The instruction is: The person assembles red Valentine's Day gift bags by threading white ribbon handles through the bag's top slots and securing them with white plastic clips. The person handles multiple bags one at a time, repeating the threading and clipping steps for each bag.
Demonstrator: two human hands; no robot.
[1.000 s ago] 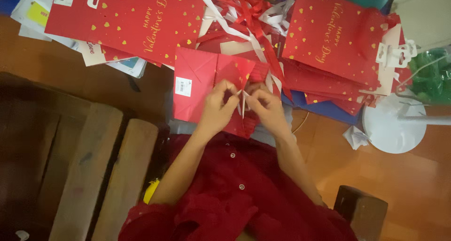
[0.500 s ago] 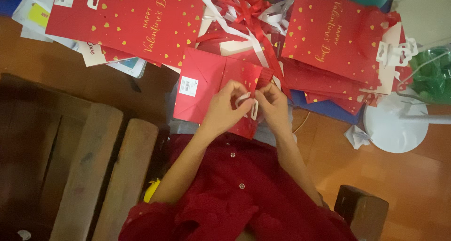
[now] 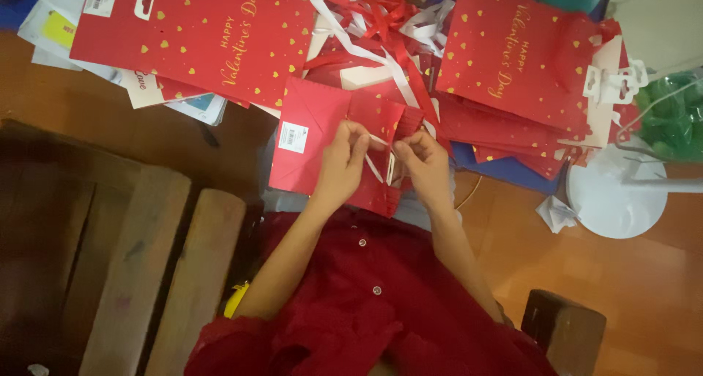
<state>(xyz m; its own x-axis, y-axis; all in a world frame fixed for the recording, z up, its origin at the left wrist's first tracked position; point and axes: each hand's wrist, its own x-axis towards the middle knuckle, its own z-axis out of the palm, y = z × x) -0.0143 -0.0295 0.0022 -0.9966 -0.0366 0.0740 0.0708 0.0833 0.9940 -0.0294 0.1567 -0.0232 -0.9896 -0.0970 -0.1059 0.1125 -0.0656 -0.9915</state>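
Lap: red buttoned garment (image 3: pixel 366 310), filling the bottom middle of the view.
Left side: wooden planks (image 3: pixel 139 266), dark and worn, beside the lap.
Left hand (image 3: pixel 343 160): closed, fingers pinched on a white ribbon (image 3: pixel 375 167), resting on the red paper bag (image 3: pixel 322 138).
Right hand (image 3: pixel 425 164): closed too, pinching the same ribbon just beside the left hand (fingertips nearly touching).
Red paper bag: lying flat across the knees, white label (image 3: pixel 294 137) at its left part, folded edge under both hands.
Floor (image 3: pixel 644 288): orange-brown wood, right of the lap; dark wooden block (image 3: pixel 562 332) at lower right.
White round base (image 3: pixel 615 196): on the floor at right, crumpled white scrap (image 3: pixel 555 213) touching its left edge.
Right stack: red bags with gold hearts (image 3: pixel 512 54), piled unevenly over a blue sheet (image 3: pixel 505 169).
Ribbon heap (image 3: pixel 381 21): red and white strips tangled between the two stacks.
Far left: large red bag with gold hearts (image 3: pixel 198 35), flat on white papers (image 3: pixel 44 24).
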